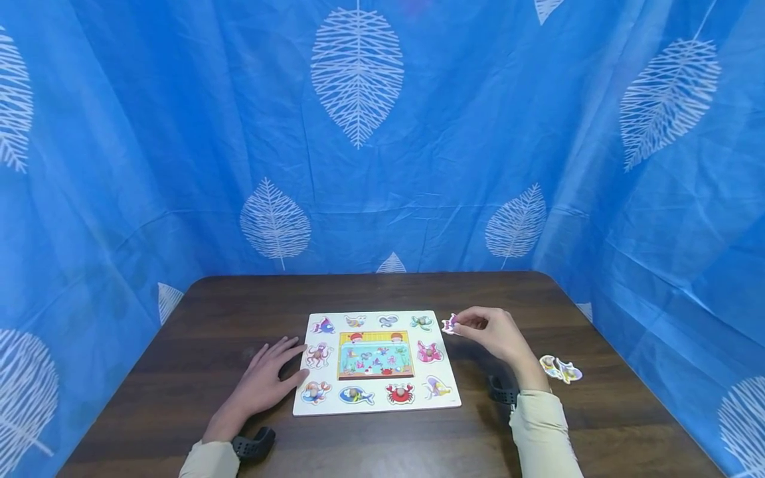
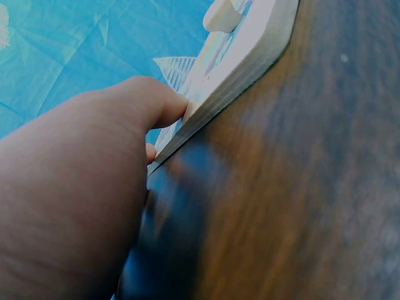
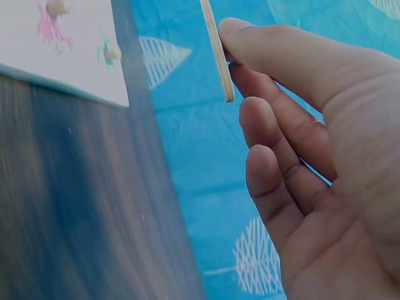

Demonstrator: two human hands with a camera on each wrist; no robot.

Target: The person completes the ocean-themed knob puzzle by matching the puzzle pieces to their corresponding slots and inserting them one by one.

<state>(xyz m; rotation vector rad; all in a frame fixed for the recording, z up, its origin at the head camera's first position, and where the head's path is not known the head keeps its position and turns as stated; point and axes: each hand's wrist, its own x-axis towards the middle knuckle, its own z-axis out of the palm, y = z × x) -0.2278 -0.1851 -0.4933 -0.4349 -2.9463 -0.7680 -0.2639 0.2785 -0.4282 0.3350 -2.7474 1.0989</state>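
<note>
A wooden peg puzzle board (image 1: 378, 398) with sea animals around a fish tank picture lies on the table. My left hand (image 1: 265, 382) rests at its left side, fingers extended; in the left wrist view, the thumb (image 2: 165, 106) touches the board's edge. Right of the board's top right corner, my right hand (image 1: 493, 335) pinches a pink, purple and white puzzle piece (image 1: 449, 324) between thumb and fingers. The right wrist view catches that piece edge-on, held above the table, its picture side hidden. A red crab piece (image 1: 400, 394) and a blue fish piece (image 1: 356, 396) sit along the board's bottom row.
Two loose puzzle pieces (image 1: 560, 369) lie together on the table to the right of my right forearm. The dark wooden table (image 1: 251, 299) is enclosed at the back and sides by a blue curtain (image 1: 382, 172) with white leaf prints.
</note>
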